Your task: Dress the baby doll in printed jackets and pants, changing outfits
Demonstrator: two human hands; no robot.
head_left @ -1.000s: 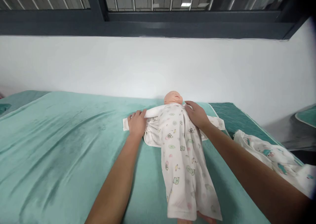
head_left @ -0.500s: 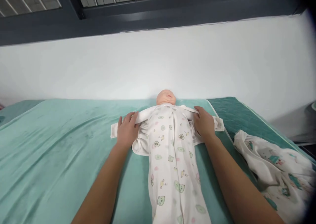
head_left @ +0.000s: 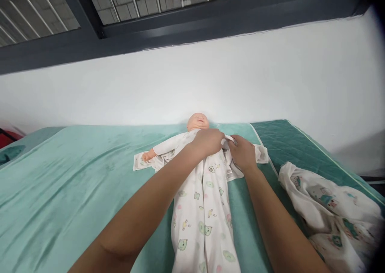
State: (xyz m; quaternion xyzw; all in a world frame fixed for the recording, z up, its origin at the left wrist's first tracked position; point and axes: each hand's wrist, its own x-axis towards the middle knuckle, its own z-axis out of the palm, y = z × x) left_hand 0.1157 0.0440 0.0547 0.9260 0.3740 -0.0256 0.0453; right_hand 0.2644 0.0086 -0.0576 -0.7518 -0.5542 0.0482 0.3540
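Observation:
A baby doll (head_left: 197, 122) lies on its back with its head towards the wall. Over its body is a long white garment (head_left: 204, 208) printed with green and pink figures; another printed piece spreads beneath its arms. On the left, the doll's arm (head_left: 168, 145) in a plain white sleeve stretches out, its bare hand on a spread cuff. My left hand (head_left: 210, 142) reaches across the chest, closed at the right shoulder on the white sleeve. Beside it, my right hand (head_left: 242, 150) pinches the same sleeve farther out. The doll's other hand is hidden.
A light green sheet (head_left: 75, 176) covers the surface, with a darker green quilted cover (head_left: 270, 132) at the right. A crumpled white printed cloth (head_left: 331, 200) lies at right. Behind stand a white wall (head_left: 150, 84) and a dark window frame (head_left: 180, 24).
My left hand has left the doll's left-side arm and crossed over the chest to the right-side sleeve. My right hand stays on that sleeve. The view has shifted slightly.

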